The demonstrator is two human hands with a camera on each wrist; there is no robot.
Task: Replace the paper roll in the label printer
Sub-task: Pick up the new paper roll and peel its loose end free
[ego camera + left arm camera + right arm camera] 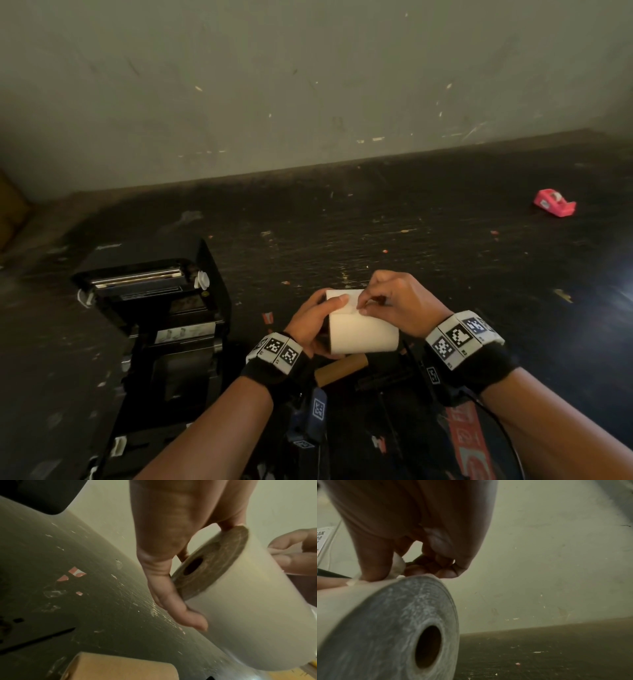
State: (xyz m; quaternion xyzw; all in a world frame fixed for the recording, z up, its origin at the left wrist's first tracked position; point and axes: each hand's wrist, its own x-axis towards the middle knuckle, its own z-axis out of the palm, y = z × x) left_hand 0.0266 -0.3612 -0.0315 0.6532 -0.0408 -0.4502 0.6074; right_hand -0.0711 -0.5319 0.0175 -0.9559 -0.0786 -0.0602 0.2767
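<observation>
Nearest the person, low between the forearms, a bare brown cardboard core point(340, 370) lay on the dark table point(394, 222), presumably the spent one. Just above it both hands worked on the new paper roll point(359, 330), held clear of the table, right of the printer. The left hand point(310, 323) cupped the roll's left end, fingers wrapped round it and the thumb laid across the top. The right hand point(399, 303) had its thumb and forefinger pinched on the loose leading edge of the paper, apparently peeling it free. To my eye the roll was light but full and tightly wound, firm across its width, with a smooth outer wrap that could slip; the free edge was thin and would tear or crease if tugged hard. It seemed best held by its two ends, never by the loose flap alone. To the left the black label printer point(154, 308) stood with its lid thrown back and its bay open, awaiting the roll. Far off to the right sat a red tape dispenser point(555, 204). The head camera alone showed the printer and that dispenser; the left wrist camera showed the roll's brownish end face with its dark bore, and the right wrist camera showed a scrap of white paper point(398, 566) nipped in the fingertips point(373, 569).
</observation>
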